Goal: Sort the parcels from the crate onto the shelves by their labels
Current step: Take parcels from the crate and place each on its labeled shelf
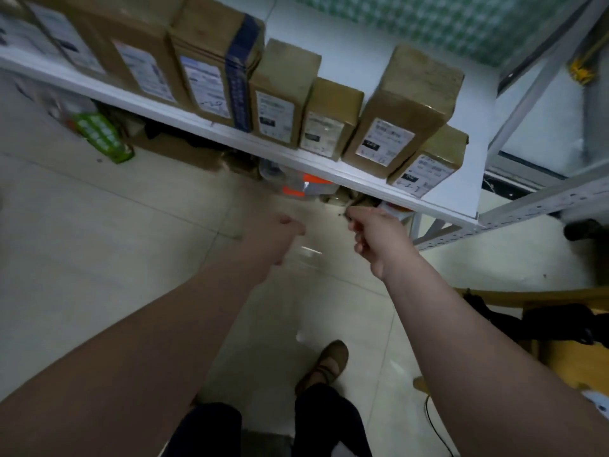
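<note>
Below the front edge of the white shelf (184,115), both hands hung out over the tiled floor (99,258), and neither carried a parcel. The left hand (280,234) had its fingers loosely curled around nothing. The right hand (375,239) was curled too; blur hid whether it pinched anything small. A row of brown parcels (400,110) stood upright on the shelf, side by side, white labels facing out, the last parcel (428,163) nearest the shelf's right end.

This looked like the gap between one placement and the next pick. A yellowish box (560,354) low on the right, with dark things in it, may have been the crate, though that could not be confirmed. The next move would call for turning toward it, taking one parcel, and reading its label before choosing a shelf spot.
</note>
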`<state>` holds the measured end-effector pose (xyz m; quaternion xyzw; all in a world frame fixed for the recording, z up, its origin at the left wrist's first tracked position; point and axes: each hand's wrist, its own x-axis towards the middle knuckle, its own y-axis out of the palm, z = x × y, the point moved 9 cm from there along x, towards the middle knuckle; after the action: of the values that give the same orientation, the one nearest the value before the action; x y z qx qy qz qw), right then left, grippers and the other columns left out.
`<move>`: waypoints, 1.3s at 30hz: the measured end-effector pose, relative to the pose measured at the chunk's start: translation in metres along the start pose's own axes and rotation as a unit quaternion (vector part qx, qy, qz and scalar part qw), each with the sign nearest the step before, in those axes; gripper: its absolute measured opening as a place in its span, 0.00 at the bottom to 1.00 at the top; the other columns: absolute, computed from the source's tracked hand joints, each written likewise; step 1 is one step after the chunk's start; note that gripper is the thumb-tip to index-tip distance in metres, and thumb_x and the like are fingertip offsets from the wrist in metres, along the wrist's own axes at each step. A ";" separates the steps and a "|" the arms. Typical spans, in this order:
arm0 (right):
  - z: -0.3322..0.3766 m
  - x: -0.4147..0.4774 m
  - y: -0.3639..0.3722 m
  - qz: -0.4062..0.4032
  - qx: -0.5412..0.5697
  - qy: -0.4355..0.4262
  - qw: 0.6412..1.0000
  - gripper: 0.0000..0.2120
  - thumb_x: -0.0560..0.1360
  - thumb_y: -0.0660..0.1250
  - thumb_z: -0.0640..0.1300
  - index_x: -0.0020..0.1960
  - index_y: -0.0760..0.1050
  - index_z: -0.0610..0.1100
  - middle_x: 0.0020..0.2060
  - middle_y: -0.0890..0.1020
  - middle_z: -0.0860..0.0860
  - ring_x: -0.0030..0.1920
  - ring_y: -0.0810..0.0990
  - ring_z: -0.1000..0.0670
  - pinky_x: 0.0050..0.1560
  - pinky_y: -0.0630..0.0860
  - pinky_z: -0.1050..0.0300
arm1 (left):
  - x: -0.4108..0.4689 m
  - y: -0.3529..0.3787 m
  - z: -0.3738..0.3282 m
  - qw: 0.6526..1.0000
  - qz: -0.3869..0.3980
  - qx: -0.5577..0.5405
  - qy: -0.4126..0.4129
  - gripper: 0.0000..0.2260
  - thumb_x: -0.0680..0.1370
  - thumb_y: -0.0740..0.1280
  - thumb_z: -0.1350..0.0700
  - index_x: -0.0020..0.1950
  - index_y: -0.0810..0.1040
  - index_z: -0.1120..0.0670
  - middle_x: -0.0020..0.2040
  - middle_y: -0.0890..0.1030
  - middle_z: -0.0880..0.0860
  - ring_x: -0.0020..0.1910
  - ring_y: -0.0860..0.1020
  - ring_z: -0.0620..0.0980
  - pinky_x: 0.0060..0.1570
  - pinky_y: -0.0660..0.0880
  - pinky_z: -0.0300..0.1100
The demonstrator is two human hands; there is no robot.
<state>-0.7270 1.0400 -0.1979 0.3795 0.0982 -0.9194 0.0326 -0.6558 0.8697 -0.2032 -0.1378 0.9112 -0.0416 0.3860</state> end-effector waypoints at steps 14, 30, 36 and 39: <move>-0.018 -0.217 0.408 0.173 -0.056 -0.014 0.983 0.06 0.78 0.64 0.40 0.42 0.74 0.46 0.31 0.74 0.51 0.23 0.64 0.55 0.24 0.63 0.65 | -0.179 -0.486 0.126 0.934 -0.280 -0.221 0.002 0.07 0.78 0.65 0.59 0.41 0.76 0.51 0.33 0.70 0.52 0.29 0.67 0.46 0.34 0.70 0.39; -0.008 -0.303 0.771 0.322 -0.500 -0.350 0.724 0.12 0.77 0.68 0.46 0.58 0.80 0.43 0.48 0.81 0.48 0.50 0.78 0.49 0.47 0.70 0.60 | -0.225 -0.750 0.261 0.869 -0.446 -0.208 -0.053 0.12 0.77 0.67 0.57 0.59 0.78 0.55 0.54 0.79 0.51 0.47 0.74 0.47 0.44 0.70 0.40; -0.034 -0.300 0.905 0.405 -0.584 -0.289 0.641 0.17 0.79 0.65 0.44 0.67 0.72 0.43 0.59 0.77 0.47 0.53 0.75 0.50 0.48 0.70 0.61 | -0.175 -0.865 0.296 0.867 -0.444 -0.171 -0.147 0.14 0.77 0.66 0.57 0.61 0.77 0.55 0.55 0.79 0.53 0.50 0.75 0.50 0.45 0.69 0.40; -0.038 -0.298 0.959 0.409 -0.643 -0.309 0.569 0.21 0.80 0.64 0.44 0.72 0.68 0.44 0.67 0.71 0.46 0.63 0.74 0.47 0.50 0.66 0.64 | -0.148 -0.908 0.315 0.884 -0.413 -0.089 -0.199 0.14 0.78 0.64 0.56 0.62 0.76 0.56 0.51 0.78 0.53 0.44 0.74 0.49 0.41 0.69 0.40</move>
<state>-0.3606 0.1051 -0.1634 -0.0496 0.4821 -0.5640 0.6687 -0.1332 0.0514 -0.1556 -0.5407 0.6756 -0.0872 0.4936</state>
